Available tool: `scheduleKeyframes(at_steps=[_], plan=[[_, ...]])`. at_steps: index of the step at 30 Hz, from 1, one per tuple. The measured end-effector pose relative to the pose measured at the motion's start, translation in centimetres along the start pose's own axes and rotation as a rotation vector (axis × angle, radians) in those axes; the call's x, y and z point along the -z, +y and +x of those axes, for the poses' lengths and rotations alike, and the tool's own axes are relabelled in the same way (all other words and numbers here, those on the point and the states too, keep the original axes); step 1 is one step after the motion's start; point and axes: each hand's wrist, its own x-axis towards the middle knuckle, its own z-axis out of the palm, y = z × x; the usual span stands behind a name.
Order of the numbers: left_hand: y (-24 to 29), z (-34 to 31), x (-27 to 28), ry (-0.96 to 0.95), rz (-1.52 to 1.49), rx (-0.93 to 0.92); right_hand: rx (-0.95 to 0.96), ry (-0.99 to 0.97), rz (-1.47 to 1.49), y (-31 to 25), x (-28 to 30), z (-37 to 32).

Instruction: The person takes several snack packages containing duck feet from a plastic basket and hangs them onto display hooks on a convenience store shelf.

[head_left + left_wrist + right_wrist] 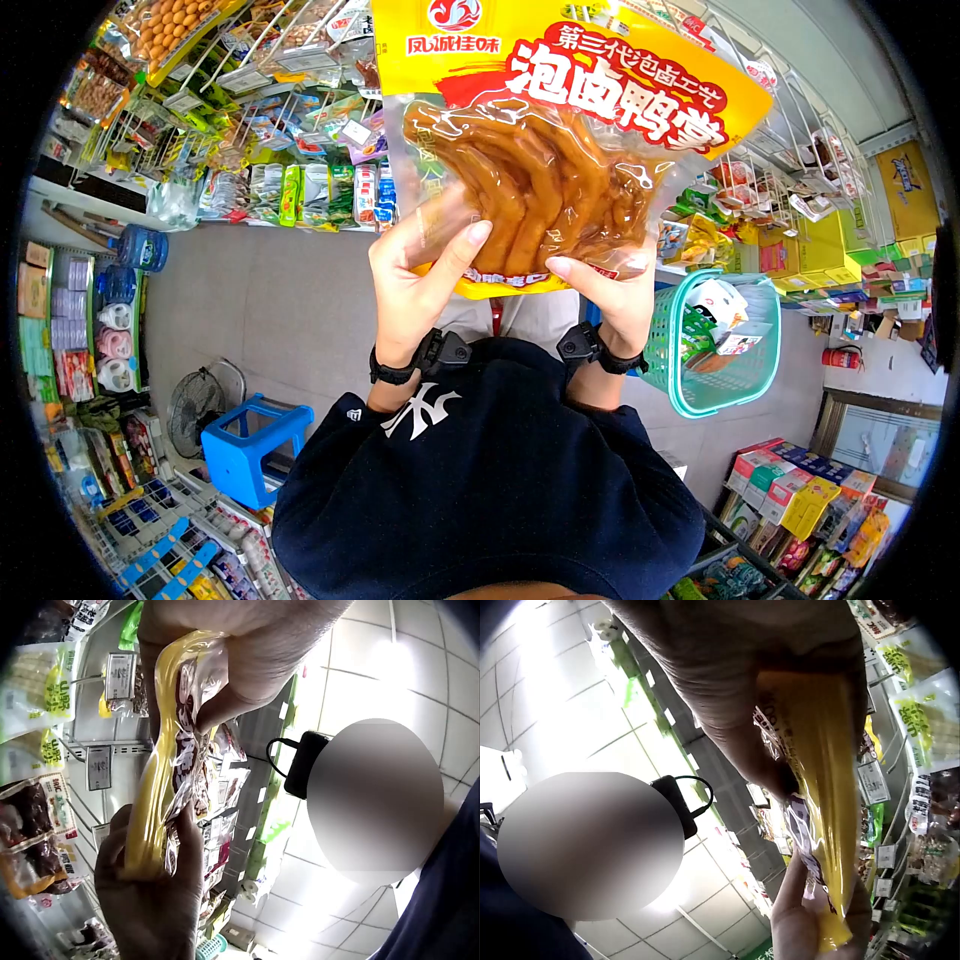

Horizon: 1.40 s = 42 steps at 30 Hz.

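Note:
A yellow-topped bag of braised duck feet [545, 175] is held up in front of the shelves, its clear window showing brown feet inside. My left hand [415, 275] grips its lower left corner, the thumb lying over the front. At the lower right, my right hand [618, 295] pinches it the same way, fingers mostly hidden behind. Seen edge-on in the left wrist view, the yellow bag [154, 802] runs between both hands. The right wrist view shows its yellow bottom edge [829, 787] between thumbs and fingers.
A teal basket [662, 355] with several packets inside stands by my right side. Racks of hanging snack packs [300, 195] line the wall ahead. On the left floor are a blue stool [235, 450] and a fan [195, 402].

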Motion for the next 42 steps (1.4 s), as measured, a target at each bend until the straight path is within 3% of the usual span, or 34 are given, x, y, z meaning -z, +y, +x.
scheduleKeyframes(at_steps=[21,22,23,25,29,30,31,33,35,37,39,42], plan=[[-0.2,0.0,0.4,0.009,-0.027,-0.038,-0.017,-0.029,-0.078,0.5,1.4,-0.4],[-0.2,0.0,0.5,0.001,-0.054,-0.054,0.069,0.021,-0.135,0.7,1.8,-0.3],[-0.3,0.0,0.6,-0.002,-0.054,-0.053,0.081,0.069,0.054,0.7,1.8,-0.2],[-0.6,-0.1,0.9,-0.035,-0.015,-0.038,0.111,0.153,0.15,0.9,2.2,-0.6],[-0.8,-0.3,0.8,-0.109,0.138,0.009,0.153,0.186,0.103,0.8,2.7,-0.1],[-1.2,-0.3,0.8,-0.149,0.162,0.037,0.113,0.372,0.179,-0.2,1.0,0.1],[-1.4,-0.4,0.7,-0.187,0.188,0.065,0.114,0.376,0.179,0.2,1.2,0.0],[-1.1,-0.4,0.5,-0.221,0.155,0.104,0.272,0.363,0.115,1.3,2.1,-0.1],[-1.4,-0.3,0.9,-0.258,0.174,0.203,0.231,0.341,0.159,1.0,2.5,-0.4],[-1.1,0.3,0.8,-0.288,0.177,0.163,0.053,0.29,-0.042,0.1,2.4,-0.6],[-0.5,0.7,0.2,-0.18,-0.087,0.159,0.04,0.289,0.004,-0.2,1.6,-0.2],[-0.8,0.8,0.1,-0.15,-0.126,0.122,-0.016,0.169,0.072,0.0,1.4,0.0]])
